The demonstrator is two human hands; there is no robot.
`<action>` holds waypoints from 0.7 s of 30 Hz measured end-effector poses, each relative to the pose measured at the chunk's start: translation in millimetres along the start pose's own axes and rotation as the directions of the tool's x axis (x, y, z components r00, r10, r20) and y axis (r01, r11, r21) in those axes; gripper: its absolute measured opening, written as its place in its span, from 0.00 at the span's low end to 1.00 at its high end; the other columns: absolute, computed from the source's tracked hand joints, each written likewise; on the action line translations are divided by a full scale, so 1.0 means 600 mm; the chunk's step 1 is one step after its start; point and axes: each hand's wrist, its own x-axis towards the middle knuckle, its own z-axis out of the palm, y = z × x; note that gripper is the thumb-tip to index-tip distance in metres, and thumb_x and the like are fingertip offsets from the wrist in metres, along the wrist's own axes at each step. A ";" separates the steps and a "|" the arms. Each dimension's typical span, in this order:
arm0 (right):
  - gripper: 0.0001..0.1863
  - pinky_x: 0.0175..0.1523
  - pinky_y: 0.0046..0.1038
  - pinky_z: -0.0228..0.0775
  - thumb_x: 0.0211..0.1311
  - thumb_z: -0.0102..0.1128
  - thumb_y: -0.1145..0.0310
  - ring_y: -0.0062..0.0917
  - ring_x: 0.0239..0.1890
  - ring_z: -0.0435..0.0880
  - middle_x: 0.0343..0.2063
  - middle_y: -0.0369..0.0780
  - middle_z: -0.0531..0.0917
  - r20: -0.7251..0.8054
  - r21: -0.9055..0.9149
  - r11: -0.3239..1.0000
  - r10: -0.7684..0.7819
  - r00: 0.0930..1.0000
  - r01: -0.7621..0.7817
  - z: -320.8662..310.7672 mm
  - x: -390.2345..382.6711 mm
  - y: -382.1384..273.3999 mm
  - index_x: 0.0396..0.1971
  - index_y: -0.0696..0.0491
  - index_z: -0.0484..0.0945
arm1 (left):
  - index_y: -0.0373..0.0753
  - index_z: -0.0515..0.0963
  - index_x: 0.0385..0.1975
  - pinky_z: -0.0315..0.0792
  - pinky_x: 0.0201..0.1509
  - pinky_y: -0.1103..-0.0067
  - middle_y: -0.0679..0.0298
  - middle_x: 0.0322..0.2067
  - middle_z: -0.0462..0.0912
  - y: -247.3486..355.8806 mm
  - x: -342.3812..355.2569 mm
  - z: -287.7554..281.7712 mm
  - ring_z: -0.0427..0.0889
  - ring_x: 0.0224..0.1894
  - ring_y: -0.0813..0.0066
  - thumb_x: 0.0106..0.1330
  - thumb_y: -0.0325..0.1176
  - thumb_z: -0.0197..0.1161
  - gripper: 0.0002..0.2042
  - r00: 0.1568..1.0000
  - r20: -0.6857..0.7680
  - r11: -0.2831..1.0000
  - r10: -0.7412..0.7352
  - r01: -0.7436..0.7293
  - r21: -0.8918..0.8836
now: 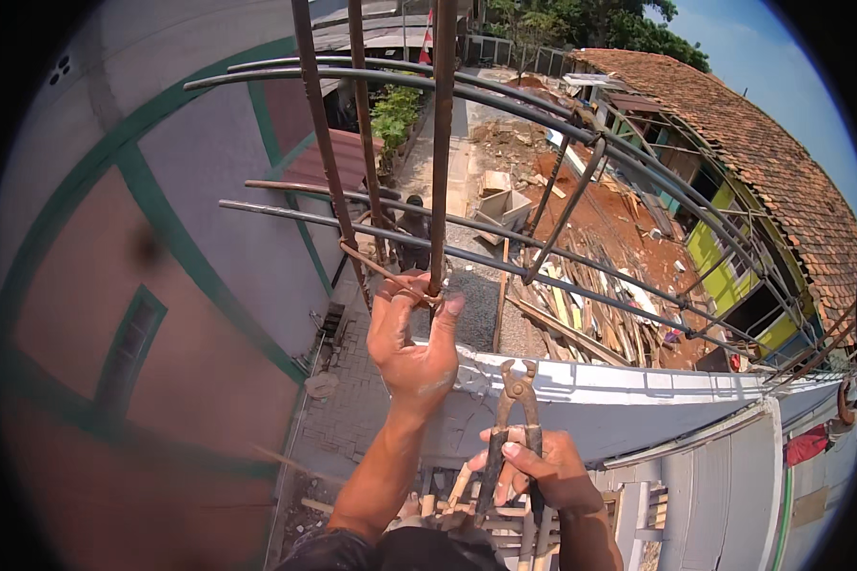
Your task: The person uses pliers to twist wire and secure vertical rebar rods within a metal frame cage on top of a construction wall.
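Note:
My left hand [414, 352] is raised at the centre, its fingers and thumb closed on a thin rusty bent bar [381, 266] beside the middle vertical rebar [441, 171]. This rebar crosses the long horizontal steel bars [486, 255], which are linked by square stirrups [557, 238] on the right. My right hand [538, 466] holds rusty end-cutting pincers [518, 388] by their dark handles, below and right of my left hand, with the jaws pointing up. The pincers touch none of the rebar.
A white concrete ledge [619, 379] runs below the bars. A pink and green wall [190, 381] stands left. Far below are a person [412, 233], scrap timber [581, 319] and red soil [600, 228]. A tile-roofed yellow building [709, 247] stands right; wooden pieces [438, 514] lie beneath me.

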 end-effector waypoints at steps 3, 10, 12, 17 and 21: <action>0.22 0.25 0.19 0.67 0.73 0.52 0.64 0.22 0.22 0.85 0.40 0.49 0.88 0.075 0.043 0.999 0.027 0.997 -0.031 -0.016 0.005 0.017 0.55 0.68 0.75 | 0.29 0.79 0.43 0.74 0.43 0.82 0.62 0.39 0.81 0.005 -0.020 0.003 0.81 0.38 0.78 0.67 0.22 0.66 0.07 0.978 -0.056 0.977 -0.200 0.195 -0.084; 0.21 0.24 0.15 0.69 0.75 0.53 0.64 0.19 0.22 0.85 0.42 0.44 0.88 0.202 0.096 0.993 0.050 0.978 -0.071 -0.056 0.014 0.036 0.58 0.65 0.74 | 0.30 0.77 0.42 0.73 0.32 0.85 0.66 0.32 0.79 0.020 -0.018 0.023 0.77 0.28 0.83 0.68 0.25 0.68 0.09 0.935 -0.109 0.929 -0.338 0.314 -0.194; 0.21 0.24 0.15 0.69 0.75 0.52 0.65 0.19 0.22 0.85 0.42 0.44 0.88 0.222 0.103 0.991 0.056 0.973 -0.080 -0.067 0.012 0.041 0.58 0.65 0.74 | 0.31 0.75 0.40 0.73 0.30 0.85 0.68 0.29 0.79 0.027 -0.013 0.032 0.77 0.26 0.84 0.68 0.25 0.67 0.07 0.908 -0.126 0.908 -0.398 0.371 -0.196; 0.20 0.24 0.16 0.68 0.75 0.53 0.65 0.19 0.22 0.85 0.42 0.44 0.88 0.214 0.044 0.996 0.062 0.975 -0.073 -0.089 0.004 0.052 0.57 0.65 0.74 | 0.33 0.72 0.43 0.74 0.27 0.84 0.60 0.30 0.81 0.008 -0.015 0.049 0.80 0.27 0.81 0.65 0.19 0.59 0.09 0.943 -0.281 0.953 -0.180 0.238 0.189; 0.20 0.24 0.16 0.67 0.75 0.53 0.65 0.19 0.22 0.84 0.42 0.45 0.88 0.188 0.035 0.996 0.075 0.979 -0.083 -0.107 -0.011 0.064 0.56 0.65 0.74 | 0.32 0.75 0.45 0.75 0.29 0.84 0.61 0.32 0.82 0.004 -0.008 0.045 0.82 0.30 0.81 0.64 0.19 0.62 0.10 0.970 -0.239 0.913 0.040 0.062 0.403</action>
